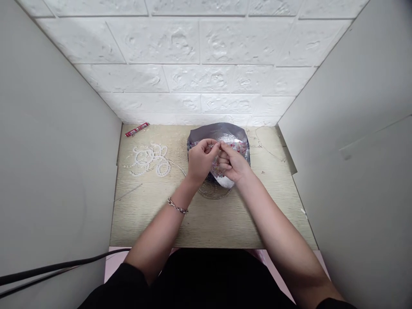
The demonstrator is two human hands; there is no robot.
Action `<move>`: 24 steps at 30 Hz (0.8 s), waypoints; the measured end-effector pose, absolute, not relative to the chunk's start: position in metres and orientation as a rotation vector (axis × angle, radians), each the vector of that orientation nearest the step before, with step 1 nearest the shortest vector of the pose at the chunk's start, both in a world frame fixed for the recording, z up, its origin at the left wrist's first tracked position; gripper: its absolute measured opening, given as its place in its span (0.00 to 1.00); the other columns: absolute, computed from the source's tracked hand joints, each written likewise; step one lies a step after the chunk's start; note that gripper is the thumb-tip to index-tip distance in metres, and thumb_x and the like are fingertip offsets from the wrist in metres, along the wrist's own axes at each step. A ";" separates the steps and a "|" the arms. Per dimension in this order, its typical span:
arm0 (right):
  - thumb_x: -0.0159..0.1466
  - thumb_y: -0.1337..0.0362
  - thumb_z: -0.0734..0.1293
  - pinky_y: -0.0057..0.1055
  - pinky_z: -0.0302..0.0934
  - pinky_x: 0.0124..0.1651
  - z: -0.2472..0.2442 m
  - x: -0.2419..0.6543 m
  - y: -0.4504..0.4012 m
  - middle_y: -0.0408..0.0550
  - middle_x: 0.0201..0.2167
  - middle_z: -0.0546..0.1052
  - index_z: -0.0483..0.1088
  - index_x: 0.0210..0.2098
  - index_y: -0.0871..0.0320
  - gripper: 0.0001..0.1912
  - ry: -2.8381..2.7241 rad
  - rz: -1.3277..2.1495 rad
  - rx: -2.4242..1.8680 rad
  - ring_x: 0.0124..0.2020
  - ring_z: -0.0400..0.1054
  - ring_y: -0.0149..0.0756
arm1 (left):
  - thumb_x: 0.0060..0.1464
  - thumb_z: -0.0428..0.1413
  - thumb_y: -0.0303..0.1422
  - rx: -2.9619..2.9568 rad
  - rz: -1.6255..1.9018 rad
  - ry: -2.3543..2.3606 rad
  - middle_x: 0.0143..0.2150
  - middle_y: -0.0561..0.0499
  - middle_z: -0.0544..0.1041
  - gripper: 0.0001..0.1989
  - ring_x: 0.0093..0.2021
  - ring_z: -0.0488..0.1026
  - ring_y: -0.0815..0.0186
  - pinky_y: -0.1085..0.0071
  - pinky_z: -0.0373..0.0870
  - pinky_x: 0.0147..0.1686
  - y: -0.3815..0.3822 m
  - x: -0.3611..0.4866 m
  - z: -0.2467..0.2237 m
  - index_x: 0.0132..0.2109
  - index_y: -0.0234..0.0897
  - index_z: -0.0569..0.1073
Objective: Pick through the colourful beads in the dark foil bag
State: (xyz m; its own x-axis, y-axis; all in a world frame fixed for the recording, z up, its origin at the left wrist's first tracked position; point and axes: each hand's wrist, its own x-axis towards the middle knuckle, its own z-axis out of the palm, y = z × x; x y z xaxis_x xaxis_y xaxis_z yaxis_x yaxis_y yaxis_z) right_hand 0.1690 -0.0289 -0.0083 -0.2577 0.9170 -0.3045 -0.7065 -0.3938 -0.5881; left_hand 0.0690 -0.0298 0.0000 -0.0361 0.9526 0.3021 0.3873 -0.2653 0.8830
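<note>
Many beads (217, 169) lie beneath right grip (236, 165).

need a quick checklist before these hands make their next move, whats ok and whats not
1. Left hand and right hand brought together at the fingertips: ok.
2. Something pinched between them: cannot tell, too small to make out.
3. Silver-lined bag open beneath the hands: ok.
4. Colourful small pieces visible in the bag: ok.
5. White strand on the left laid out without overlaps: not ok, its loops cross.
6. Red item apart from both hands: ok, back left corner.
</note>
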 end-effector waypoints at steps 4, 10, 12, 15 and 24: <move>0.52 0.64 0.64 0.14 0.33 0.08 -0.007 0.172 -0.030 0.30 0.09 0.46 0.60 0.22 0.58 0.08 -0.390 1.931 -0.716 0.09 0.37 0.17 | 0.45 0.50 0.37 1.707 1.285 1.413 0.17 0.57 0.63 0.10 0.18 0.56 0.76 0.76 0.55 0.20 -0.029 0.067 -0.001 0.30 0.36 0.70; 0.52 0.65 0.64 0.12 0.34 0.08 -0.009 0.176 -0.029 0.30 0.10 0.46 0.61 0.23 0.59 0.06 -0.305 2.031 -0.701 0.09 0.37 0.16 | 0.46 0.49 0.36 1.766 1.260 1.324 0.25 0.53 0.71 0.11 0.24 0.64 0.74 0.77 0.60 0.26 -0.028 0.063 0.001 0.32 0.35 0.71; 0.51 0.66 0.64 0.12 0.35 0.08 -0.010 0.176 -0.029 0.30 0.10 0.46 0.61 0.23 0.60 0.06 -0.303 2.017 -0.700 0.09 0.38 0.16 | 0.46 0.49 0.36 1.796 1.249 1.313 0.25 0.53 0.71 0.11 0.23 0.63 0.74 0.77 0.60 0.25 -0.028 0.062 0.001 0.32 0.34 0.71; 0.50 0.67 0.65 0.12 0.35 0.08 -0.010 0.175 -0.029 0.31 0.10 0.47 0.61 0.24 0.60 0.06 -0.333 1.947 -0.720 0.10 0.37 0.16 | 0.45 0.49 0.35 1.855 1.233 1.321 0.19 0.56 0.65 0.10 0.20 0.59 0.75 0.77 0.57 0.22 -0.027 0.060 0.000 0.33 0.34 0.71; 0.48 0.65 0.67 0.15 0.35 0.09 -0.010 0.181 -0.030 0.31 0.11 0.44 0.66 0.30 0.61 0.09 -0.597 1.644 -0.819 0.11 0.36 0.17 | 0.49 0.45 0.31 1.947 1.258 1.277 0.23 0.53 0.67 0.09 0.24 0.61 0.73 0.76 0.58 0.26 -0.024 0.059 -0.002 0.31 0.34 0.68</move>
